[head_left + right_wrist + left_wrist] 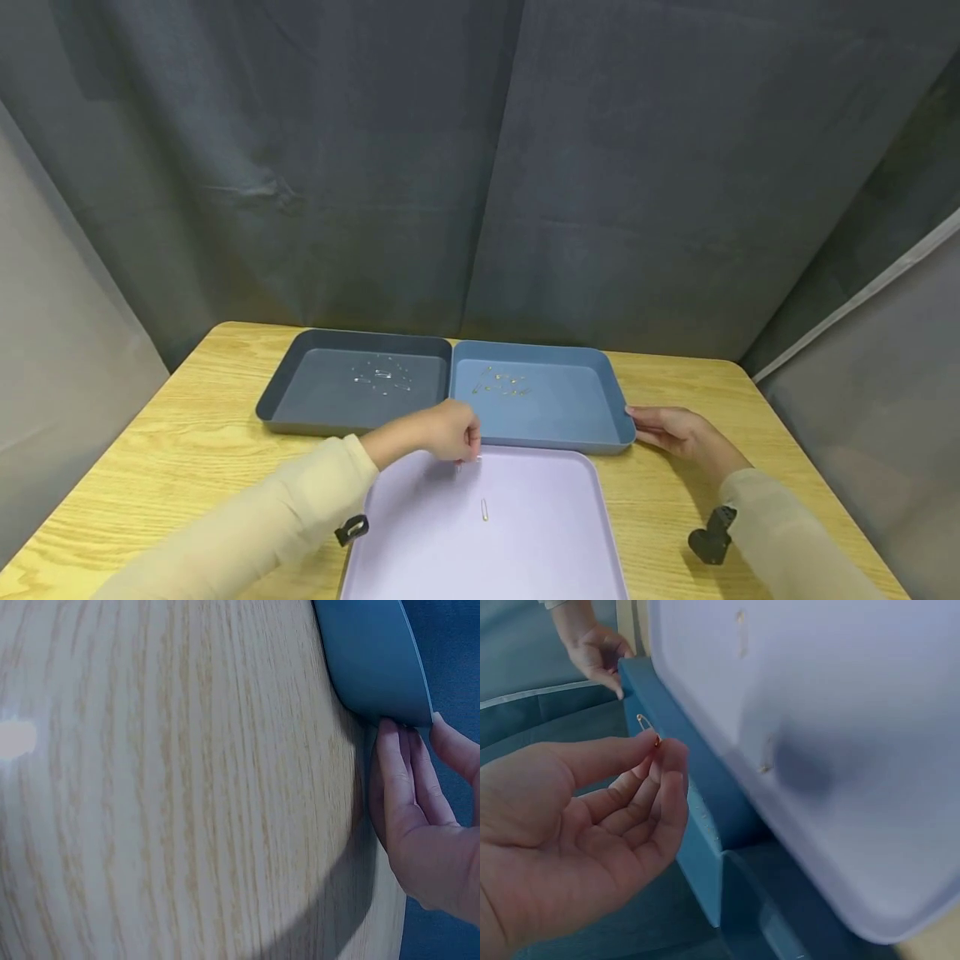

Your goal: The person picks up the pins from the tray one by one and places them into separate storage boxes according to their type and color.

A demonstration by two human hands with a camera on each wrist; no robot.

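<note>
Left hand (pixel 577 825) is pinching a small safety pin (pixel 646 727) between thumb and fingertips, lifting it clear above the lilac tray (pixel 525 533), probably for sorting. Right hand (pixel 671 432), fingers straight, is bracing the blue tray (pixel 611 392) corner, holding nothing.

**Safety pin held over the lilac tray**

The left hand (pixel 450 432) pinches a small metal safety pin (pixel 646 729) between thumb and fingertips, holding it just above the far edge of the lilac tray (pixel 540 550). A second, gold-coloured pin (pixel 484 509) lies flat on that tray, near its middle, pointing away from the person (whether it is closed is too small to tell). The right hand (pixel 675 432) rests against the right corner of the blue tray (pixel 611 392), fingers straight.
</note>
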